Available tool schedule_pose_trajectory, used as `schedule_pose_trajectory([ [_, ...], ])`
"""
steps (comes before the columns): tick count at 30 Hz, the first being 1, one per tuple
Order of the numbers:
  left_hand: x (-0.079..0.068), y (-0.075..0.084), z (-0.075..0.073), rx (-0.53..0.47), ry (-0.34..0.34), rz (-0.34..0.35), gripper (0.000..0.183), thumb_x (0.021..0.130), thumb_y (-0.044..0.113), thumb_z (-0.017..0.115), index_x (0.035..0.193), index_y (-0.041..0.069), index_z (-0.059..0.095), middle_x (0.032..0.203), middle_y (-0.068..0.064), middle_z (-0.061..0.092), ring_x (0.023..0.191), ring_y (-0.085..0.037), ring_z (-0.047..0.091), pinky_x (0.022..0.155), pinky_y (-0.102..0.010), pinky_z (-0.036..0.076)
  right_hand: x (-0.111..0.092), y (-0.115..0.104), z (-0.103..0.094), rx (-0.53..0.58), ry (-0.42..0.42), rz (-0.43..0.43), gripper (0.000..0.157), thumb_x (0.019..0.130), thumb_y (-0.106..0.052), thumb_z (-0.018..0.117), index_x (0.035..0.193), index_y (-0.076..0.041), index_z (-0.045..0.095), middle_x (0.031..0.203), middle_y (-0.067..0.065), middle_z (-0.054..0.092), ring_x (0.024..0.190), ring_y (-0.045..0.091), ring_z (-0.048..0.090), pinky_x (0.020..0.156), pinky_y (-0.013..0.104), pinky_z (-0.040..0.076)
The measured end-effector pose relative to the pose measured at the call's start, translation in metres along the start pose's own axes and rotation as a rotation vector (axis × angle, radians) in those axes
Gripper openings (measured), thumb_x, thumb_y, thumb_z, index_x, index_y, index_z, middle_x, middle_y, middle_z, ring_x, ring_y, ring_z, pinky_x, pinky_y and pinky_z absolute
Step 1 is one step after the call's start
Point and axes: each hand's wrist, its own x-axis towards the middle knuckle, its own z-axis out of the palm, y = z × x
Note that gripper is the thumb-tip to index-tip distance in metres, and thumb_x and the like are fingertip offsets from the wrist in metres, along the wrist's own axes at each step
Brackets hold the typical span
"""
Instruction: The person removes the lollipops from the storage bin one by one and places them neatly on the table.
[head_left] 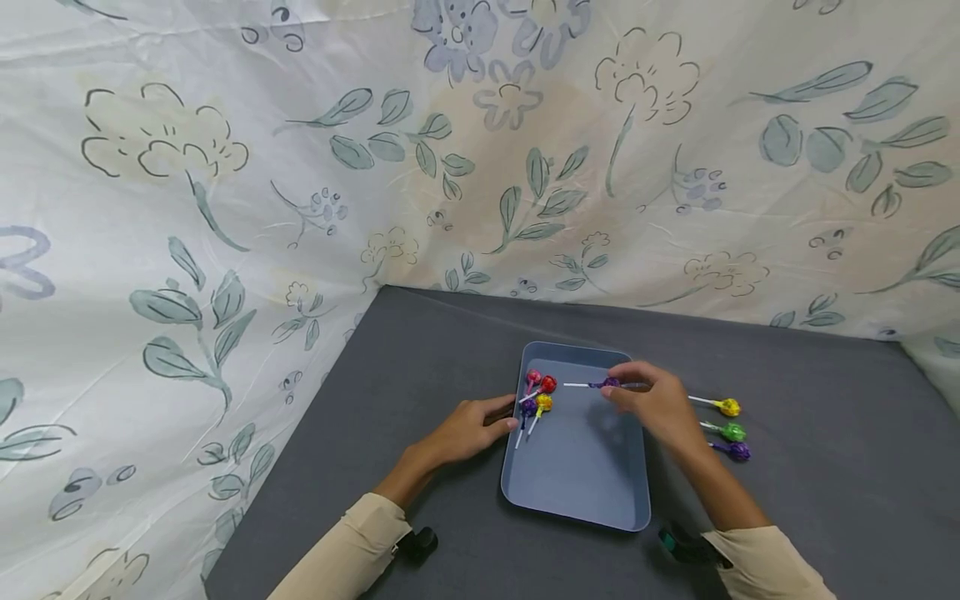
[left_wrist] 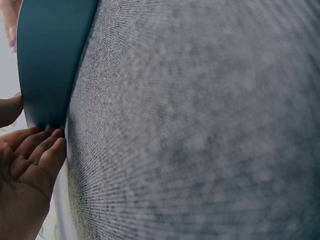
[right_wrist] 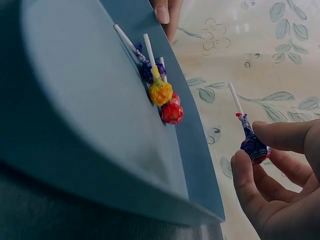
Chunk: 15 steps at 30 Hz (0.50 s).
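Observation:
A blue-grey tray lies on the grey cloth. My left hand holds its left wall, thumb at the rim and fingers against the outside, as the left wrist view shows. Over the tray's upper right part, my right hand pinches a purple lollipop between thumb and fingertips, its white stick pointing left in the head view. Several lollipops lie together inside by the left wall: a red one, a pink one, a yellow one and a purple one.
Right of the tray, a yellow lollipop, a green lollipop and another purple lollipop lie in a column on the cloth, sticks toward the tray. Floral fabric hangs behind and along the left.

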Motion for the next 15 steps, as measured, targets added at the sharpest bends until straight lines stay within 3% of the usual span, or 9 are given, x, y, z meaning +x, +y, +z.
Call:
schedule_pose_trajectory([
  [6, 0.000, -0.001, 0.000, -0.007, 0.002, -0.002, 0.057, 0.109, 0.034, 0.062, 0.157, 0.005, 0.051, 0.154, -0.014, 0.058, 0.141, -0.025, 0.057, 0.117, -0.047, 0.047, -0.010, 0.006, -0.012, -0.018, 0.004, 0.012, 0.042, 0.100, -0.026, 0.077, 0.134, -0.002, 0.069, 0.129, 0.017, 0.069, 0.105, 0.023, 0.073, 0.090, 0.036, 0.061],
  [15, 0.000, -0.002, 0.001, -0.010, 0.001, -0.005, 0.058, 0.109, 0.036, 0.061, 0.158, 0.005, 0.050, 0.155, -0.013, 0.057, 0.142, -0.025, 0.056, 0.118, -0.047, 0.046, -0.022, 0.022, -0.025, -0.055, 0.040, 0.022, 0.044, 0.101, -0.032, 0.075, 0.131, -0.001, 0.070, 0.125, 0.017, 0.071, 0.099, 0.024, 0.076, 0.093, 0.042, 0.061],
])
